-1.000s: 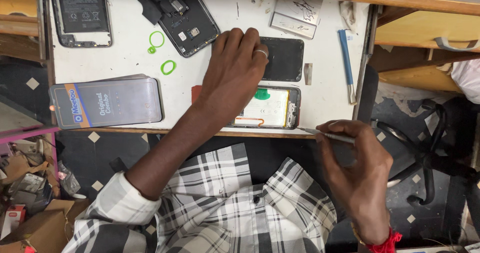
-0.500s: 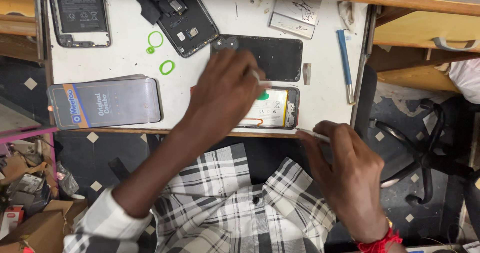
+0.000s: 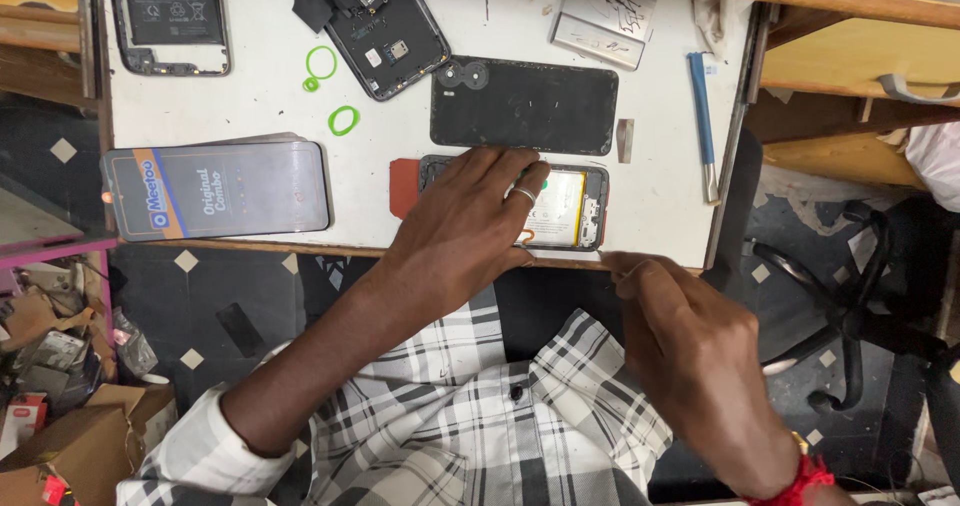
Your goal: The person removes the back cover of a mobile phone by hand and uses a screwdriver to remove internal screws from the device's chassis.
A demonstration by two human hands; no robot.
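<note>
Seen from the head camera, an opened smartphone point(image 3: 560, 206), its pale battery and circuit board exposed, is pinned flat near the front edge of a scuffed white worktable point(image 3: 260, 106) by the left hand point(image 3: 465, 228), palm down with fingers spread over the casing, apparently to keep it from sliding. The right hand point(image 3: 690, 351) is held just off the table edge, fingers pinched shut on a thin metal tool point(image 3: 622, 269) whose tip is blurred. A matte black back cover point(image 3: 525, 106) lies just behind the phone, a blue-handled tool point(image 3: 702, 116) to its right, and two green rubber rings point(image 3: 332, 91) and a boxed replacement screen point(image 3: 215, 188) to the left.
</note>
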